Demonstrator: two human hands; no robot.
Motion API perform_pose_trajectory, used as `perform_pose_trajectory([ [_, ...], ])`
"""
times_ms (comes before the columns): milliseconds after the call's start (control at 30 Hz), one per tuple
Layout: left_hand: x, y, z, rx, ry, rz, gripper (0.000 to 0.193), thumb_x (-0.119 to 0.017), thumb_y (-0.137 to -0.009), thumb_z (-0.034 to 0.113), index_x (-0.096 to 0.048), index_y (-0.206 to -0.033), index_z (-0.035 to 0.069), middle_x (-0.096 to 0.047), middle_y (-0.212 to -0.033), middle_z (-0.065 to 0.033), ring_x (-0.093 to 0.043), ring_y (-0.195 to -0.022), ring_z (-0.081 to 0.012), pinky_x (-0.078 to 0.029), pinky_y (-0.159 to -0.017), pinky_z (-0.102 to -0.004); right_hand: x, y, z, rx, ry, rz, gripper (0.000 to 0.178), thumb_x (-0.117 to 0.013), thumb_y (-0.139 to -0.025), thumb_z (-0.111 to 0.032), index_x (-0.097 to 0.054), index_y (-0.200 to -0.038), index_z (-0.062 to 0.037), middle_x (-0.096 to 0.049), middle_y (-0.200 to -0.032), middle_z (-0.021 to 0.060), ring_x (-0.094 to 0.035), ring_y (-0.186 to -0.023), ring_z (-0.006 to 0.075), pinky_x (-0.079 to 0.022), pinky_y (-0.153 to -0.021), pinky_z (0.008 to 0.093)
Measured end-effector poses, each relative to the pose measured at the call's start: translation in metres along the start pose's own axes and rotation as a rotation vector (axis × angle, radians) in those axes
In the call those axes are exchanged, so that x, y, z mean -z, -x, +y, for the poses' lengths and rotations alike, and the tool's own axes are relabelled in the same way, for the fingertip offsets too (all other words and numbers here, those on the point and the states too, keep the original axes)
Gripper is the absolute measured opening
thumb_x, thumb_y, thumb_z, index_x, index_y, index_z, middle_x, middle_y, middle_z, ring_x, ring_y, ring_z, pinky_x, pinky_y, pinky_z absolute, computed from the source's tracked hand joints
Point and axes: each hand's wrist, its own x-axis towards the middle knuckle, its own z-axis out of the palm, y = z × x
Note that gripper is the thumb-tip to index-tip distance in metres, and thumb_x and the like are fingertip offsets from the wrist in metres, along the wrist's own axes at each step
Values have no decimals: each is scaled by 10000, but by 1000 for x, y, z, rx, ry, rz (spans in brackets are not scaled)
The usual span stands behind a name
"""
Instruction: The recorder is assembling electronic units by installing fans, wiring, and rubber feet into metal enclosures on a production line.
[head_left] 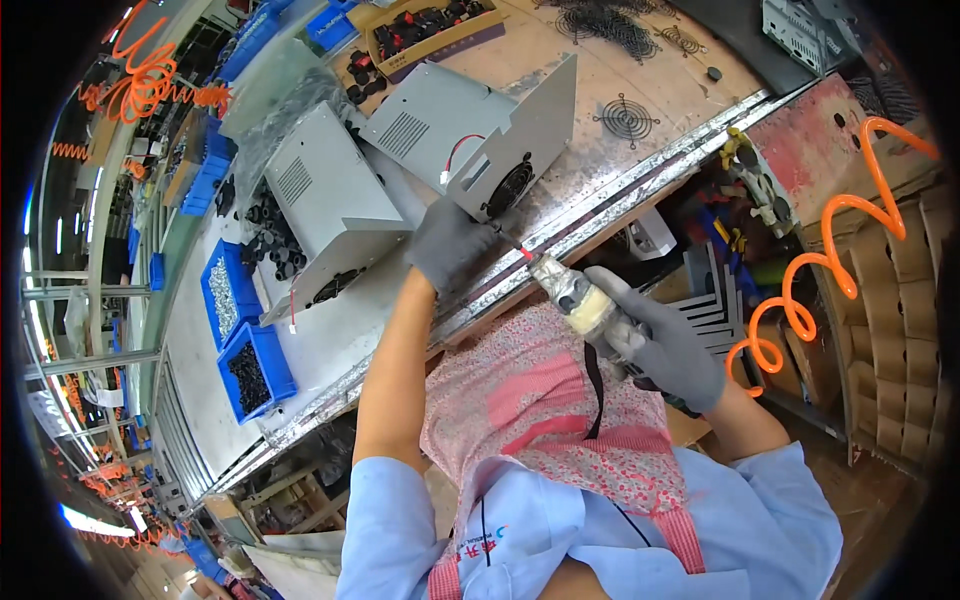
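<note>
My right hand, in a grey glove, is wrapped round a pneumatic screwdriver with a pale taped body. Its red-collared bit points up and left at the lower edge of a grey metal casing. A black fan sits in that casing's end panel. At the panel's bottom corner is my gloved left hand, its fingers curled close to the bit; what they pinch is hidden. A second grey metal casing stands to the left, also with a fan, and a thin red wire hangs from it.
Blue bins of silver and black screws stand at the left. A cardboard box of black and red parts is at the back. Wire fan guards lie at the far right. An orange coiled hose hangs at right.
</note>
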Motion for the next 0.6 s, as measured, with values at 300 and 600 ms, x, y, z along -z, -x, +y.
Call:
perform_pose_trajectory([
  [300, 1, 3, -2, -78, -76, 53, 539, -719, -800, 350, -567, -1179, -3, -671, -975, -219, -640, -910, -357, -484, -820, -388, 3, -17, 4, 39, -71, -1, 585, -509, -927, -131, -324, -1473, -30, -539, -1277, 84, -489, -1129, 117, -393, -972, 258],
  [600, -5, 10, 0, 122, 20, 64, 437, -720, -740, 235, -622, -1116, 35, -685, -910, -184, -653, -861, -334, -488, -783, -386, -5, -16, -16, -220, -412, -84, 686, -509, -960, -420, -261, -1489, -60, -578, -874, 96, -599, -634, 133, -527, -579, 263],
])
